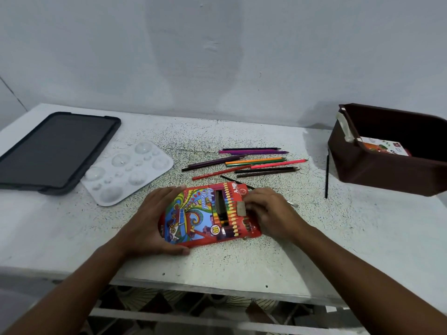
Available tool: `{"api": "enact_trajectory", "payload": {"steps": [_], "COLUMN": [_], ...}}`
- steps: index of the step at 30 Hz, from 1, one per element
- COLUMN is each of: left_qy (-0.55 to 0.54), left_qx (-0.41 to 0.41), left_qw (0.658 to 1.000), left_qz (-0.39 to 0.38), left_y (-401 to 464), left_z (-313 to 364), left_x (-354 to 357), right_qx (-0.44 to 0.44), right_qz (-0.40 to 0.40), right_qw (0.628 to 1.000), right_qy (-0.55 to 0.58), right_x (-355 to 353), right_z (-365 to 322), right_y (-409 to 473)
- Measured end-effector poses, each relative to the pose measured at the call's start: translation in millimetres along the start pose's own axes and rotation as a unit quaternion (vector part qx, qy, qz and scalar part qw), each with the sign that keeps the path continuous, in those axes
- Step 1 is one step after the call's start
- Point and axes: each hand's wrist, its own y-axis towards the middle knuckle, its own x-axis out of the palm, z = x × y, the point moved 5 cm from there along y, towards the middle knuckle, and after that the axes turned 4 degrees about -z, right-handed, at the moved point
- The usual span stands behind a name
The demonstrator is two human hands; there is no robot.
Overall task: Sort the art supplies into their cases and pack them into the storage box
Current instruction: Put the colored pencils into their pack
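The left hand (147,221) grips the pencil box (208,213) while the right hand (271,211) pinches its open end, loose pencils (251,163) beyond.

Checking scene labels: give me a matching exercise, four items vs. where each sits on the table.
Items:
1. tablet
2. palette
3. pencil box
4. storage box

Places:
A. far right of the table
B. held in both hands, near the front edge
C. far left
D. just right of the tablet, left of the loose pencils

Pairs: 1-C, 2-D, 3-B, 4-A

The left hand grips the pencil box's left end; the right hand works at its right end.
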Motion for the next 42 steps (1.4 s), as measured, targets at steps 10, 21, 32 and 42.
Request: {"api": "enact_trajectory", "payload": {"steps": [10,21,32,42], "left_qy": [-0.009,-0.005,-0.002,-0.004], "left_qx": [-0.009,0.000,-0.017,-0.022], "left_qw": [1.000,1.000,1.000,1.000], "left_qz": [-0.001,0.002,-0.004,-0.011], "left_y": [-1.2,0.3,-0.5,-0.5], "left_z": [-0.6,2.0,-1.8,1.1], "left_x": [-0.9,-1.4,0.8,-0.5], "right_qx": [0.167,0.183,0.124,0.007], "right_qz": [0.098,0.101,0.185,0.046], "right_qw": [0.963,0.956,0.953,0.982], "right_qy": [-0.188,-0.207,-0.207,-0.180], "right_x": [-60.6,-62.9,-81.4,-39.5], "right_z": [92.0,91.6,94.6,34.7], "right_y": [19.3,13.5,-11.9,-17.6]}}
